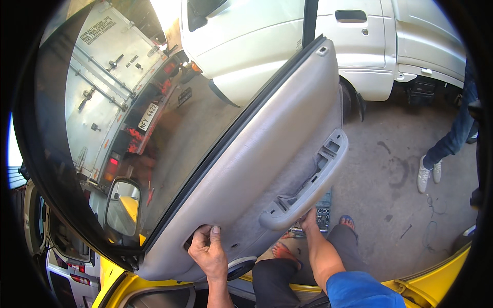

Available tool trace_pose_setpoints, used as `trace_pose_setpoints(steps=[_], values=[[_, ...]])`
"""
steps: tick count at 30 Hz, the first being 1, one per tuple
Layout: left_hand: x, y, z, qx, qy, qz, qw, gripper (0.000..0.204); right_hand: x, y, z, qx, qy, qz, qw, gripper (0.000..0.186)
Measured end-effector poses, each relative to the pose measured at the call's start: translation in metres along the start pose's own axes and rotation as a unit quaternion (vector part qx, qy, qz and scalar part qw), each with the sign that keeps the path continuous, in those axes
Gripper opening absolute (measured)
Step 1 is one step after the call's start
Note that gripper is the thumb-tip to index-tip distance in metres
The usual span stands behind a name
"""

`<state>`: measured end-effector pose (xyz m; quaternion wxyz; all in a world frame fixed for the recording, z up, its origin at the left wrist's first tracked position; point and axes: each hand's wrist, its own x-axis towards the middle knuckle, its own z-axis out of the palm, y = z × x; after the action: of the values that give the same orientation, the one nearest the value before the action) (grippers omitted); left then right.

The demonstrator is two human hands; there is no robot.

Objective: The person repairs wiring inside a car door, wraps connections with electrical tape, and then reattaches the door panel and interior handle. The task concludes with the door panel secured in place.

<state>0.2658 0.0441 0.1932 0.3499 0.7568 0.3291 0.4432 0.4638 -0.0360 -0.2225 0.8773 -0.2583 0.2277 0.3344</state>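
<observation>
A grey door panel (267, 149) lines the inside of an open yellow vehicle door, its window glass raised. Low on the panel, my left hand (209, 251) has its fingers curled into the handle recess (191, 238), gripping the edge with the thumb against the panel face. A long grey armrest (308, 185) with open slots along its top juts from the panel. My right hand (309, 220) reaches under the armrest's lower end; its fingers are hidden there, so I cannot see what they touch. Near it on the ground lies a teal socket set case (323, 211).
Beyond the door stand a white vehicle (354, 46) and a truck with a silver box body (97, 77). A side mirror (122, 205) shows through the glass. At the right, a person in jeans and white shoes (423, 174) stands on the concrete floor (380, 154). My sandalled feet are below.
</observation>
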Motion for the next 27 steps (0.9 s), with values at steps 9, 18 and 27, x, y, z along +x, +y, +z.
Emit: trace_pose_setpoints(steps=[9, 18, 27], values=[[0.001, -0.009, 0.0, -0.041, -0.017, -0.053, 0.998, 0.013, -0.021, -0.024, 0.021, -0.056, 0.071, -0.009, 0.996, 0.066], [0.002, -0.01, -0.003, -0.074, -0.076, -0.087, 0.991, 0.01, -0.024, -0.032, 0.027, -0.041, 0.102, 0.019, 0.994, 0.061], [-0.005, -0.011, -0.008, 0.015, -0.113, -0.071, 0.991, 0.015, 0.004, -0.022, 0.018, -0.062, 0.073, 0.036, 0.995, 0.059]])
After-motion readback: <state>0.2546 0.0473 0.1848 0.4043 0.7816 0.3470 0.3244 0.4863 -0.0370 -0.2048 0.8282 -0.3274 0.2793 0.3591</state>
